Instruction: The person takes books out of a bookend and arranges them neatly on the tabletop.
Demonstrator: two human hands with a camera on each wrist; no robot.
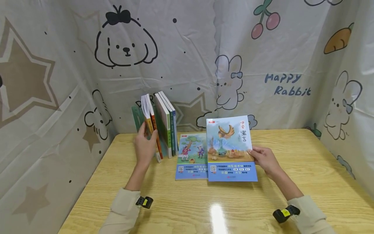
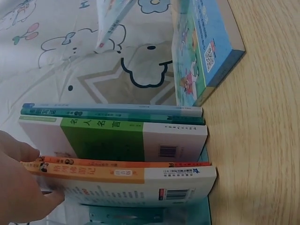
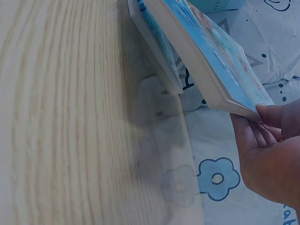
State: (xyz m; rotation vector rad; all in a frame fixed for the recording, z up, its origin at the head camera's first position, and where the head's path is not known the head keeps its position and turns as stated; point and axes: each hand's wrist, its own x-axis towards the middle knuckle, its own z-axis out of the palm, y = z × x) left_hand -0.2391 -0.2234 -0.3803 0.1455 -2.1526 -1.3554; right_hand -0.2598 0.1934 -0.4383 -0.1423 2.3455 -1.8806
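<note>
Your left hand (image 1: 144,148) is pinching two orange-spined books (image 2: 122,173) — seemingly steadying them — and your right hand (image 1: 265,160) is edge-gripping Aesop's Fables (image 1: 229,149).

The left hand (image 1: 145,146) grips upright books (image 1: 151,117), the right hand (image 1: 265,159) another (image 1: 230,146).

We count five upright books (image 1: 168,136) and two blue-banded books (image 1: 230,149), seven altogether. With them we see one left hand (image 1: 145,146), one right hand (image 1: 265,160), two sleeves (image 1: 120,211), two black wrist straps (image 1: 144,202), one table (image 1: 175,208) and at least one teal bookend (image 1: 136,118); whether there is a second, we cannot tell. On the cloth (image 1: 187,42) we find one bow-topped dog (image 1: 126,50), at least two rabbits (image 1: 229,86), two cherries (image 1: 273,21) and two printed words (image 1: 282,78).
</note>
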